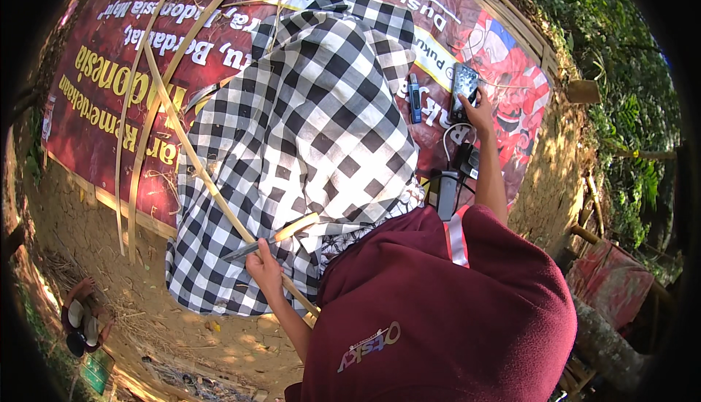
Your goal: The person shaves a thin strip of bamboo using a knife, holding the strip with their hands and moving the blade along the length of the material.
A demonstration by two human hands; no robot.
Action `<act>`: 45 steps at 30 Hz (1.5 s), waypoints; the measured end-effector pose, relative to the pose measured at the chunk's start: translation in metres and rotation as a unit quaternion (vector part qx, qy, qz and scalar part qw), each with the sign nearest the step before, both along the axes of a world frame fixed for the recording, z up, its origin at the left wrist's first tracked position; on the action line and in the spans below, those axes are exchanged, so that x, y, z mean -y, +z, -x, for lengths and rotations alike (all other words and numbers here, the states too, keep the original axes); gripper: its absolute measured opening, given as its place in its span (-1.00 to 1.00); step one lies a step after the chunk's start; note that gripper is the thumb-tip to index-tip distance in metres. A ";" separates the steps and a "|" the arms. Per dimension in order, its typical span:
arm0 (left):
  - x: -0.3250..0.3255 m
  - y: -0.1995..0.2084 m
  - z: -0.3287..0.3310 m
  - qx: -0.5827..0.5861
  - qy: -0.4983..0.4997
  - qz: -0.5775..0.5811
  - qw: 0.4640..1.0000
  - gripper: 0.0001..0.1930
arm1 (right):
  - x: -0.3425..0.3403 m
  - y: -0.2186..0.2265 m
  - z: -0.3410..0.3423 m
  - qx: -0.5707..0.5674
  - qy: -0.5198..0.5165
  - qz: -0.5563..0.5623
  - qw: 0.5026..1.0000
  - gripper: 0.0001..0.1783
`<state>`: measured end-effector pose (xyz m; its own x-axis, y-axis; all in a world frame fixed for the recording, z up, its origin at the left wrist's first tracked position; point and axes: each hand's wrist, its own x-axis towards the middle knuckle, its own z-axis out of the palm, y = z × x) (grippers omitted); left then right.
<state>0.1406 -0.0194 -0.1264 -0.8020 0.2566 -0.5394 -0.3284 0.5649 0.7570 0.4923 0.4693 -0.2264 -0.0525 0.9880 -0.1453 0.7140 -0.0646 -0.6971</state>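
My left hand [266, 269] is closed round a long, pale bamboo strip [208, 177] and a knife. The knife has a light wooden handle [296, 227] and a dark blade [239, 253]; it crosses the strip above the black-and-white checked cloth [332, 102] spread over my lap. At the right, my right hand [480, 113] grips the side of a smartphone [464, 84], its thumb over the screen. Beside the phone lies a slim blue device [415, 101]. A grey box-shaped device [447, 196] with cables is near my right forearm.
A dark red printed banner [87, 121] covers the platform under me. More bamboo strips [136, 172] lie across it at the left. Another person [86, 318] is down at the lower left on bare ground. Green plants [621, 132] and a red bundle [610, 281] are at the right.
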 end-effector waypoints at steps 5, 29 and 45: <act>0.000 0.000 -0.001 0.001 0.007 0.002 1.000 -0.58 | 0.001 0.016 -0.006 -0.107 -0.061 0.133 0.983 -0.30; 0.001 -0.003 0.000 -0.002 0.000 -0.005 1.000 -0.57 | 0.002 0.023 -0.028 -0.191 -0.022 0.237 0.952 -0.20; -0.001 -0.001 0.000 0.001 0.004 -0.005 1.000 -0.55 | 0.006 0.028 -0.020 -0.212 -0.021 0.228 0.950 -0.19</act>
